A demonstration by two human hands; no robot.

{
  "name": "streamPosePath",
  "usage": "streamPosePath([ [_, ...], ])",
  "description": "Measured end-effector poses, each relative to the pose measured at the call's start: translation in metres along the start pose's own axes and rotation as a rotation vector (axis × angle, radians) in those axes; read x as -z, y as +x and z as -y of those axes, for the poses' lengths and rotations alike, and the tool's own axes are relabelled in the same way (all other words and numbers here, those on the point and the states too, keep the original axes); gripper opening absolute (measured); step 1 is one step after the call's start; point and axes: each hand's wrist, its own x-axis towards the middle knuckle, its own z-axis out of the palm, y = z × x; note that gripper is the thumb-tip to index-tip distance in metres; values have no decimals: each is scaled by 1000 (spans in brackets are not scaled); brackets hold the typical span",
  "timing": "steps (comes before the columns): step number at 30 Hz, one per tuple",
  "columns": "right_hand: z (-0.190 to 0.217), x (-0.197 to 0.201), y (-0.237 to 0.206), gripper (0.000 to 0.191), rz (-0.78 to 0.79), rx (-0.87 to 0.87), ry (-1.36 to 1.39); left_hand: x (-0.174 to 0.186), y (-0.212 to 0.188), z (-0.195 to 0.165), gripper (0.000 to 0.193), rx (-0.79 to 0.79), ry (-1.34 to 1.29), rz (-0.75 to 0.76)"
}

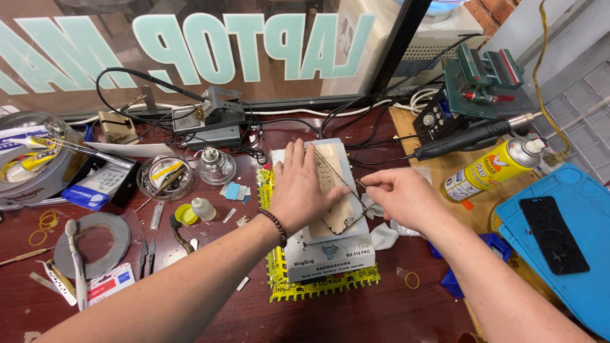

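Thin metal wire runs taut from the pinched thumb and forefinger of the right hand, slanting up and to the left across a phone screen panel toward the spread fingertips of the left hand. That left hand lies flat, fingers apart, pressing the panel down on the white heating plate. The panel's long axis points away from the person, toward the window, its near end rounded and dark-edged, its face pale tan and worn-looking; much of it is hidden under the palm. Whether the wire's far end is gripped by the left fingers I cannot tell.

The heating plate sits on a yellow notched sheet on the dark red bench. A beaded bracelet circles the left wrist.

Left of the plate, a round glass dish holds small screws and a yellow strip; beside it stands a small glass bottle, and nearer, a small white dropper bottle with a yellow cap lying off. A clear tub at the far left holds tubes and tape. A roll of grey tape lies flat with a toothbrush across it.

To the right, a yellow spray can lies on its side, and a blue mat carries a black cracked phone glass.
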Motion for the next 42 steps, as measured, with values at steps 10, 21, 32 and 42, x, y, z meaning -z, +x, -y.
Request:
streamPosePath([
  [10, -14, -17, -20, 44, -126, -57, -21, 24, 17, 29, 44, 300, -127, -102],
  [21, 12, -30, -16, 33, -148, -13, -140, 50, 23, 48, 38, 326, -197, -129],
  [32, 40, -22, -6, 31, -32, -39, -221, 24, -2, 1, 126, -115, 127, -30],
  [42, 50, -25, 0, 33, -9, -116, -276, 14, 2, 4, 126, -28, 152, 45],
])
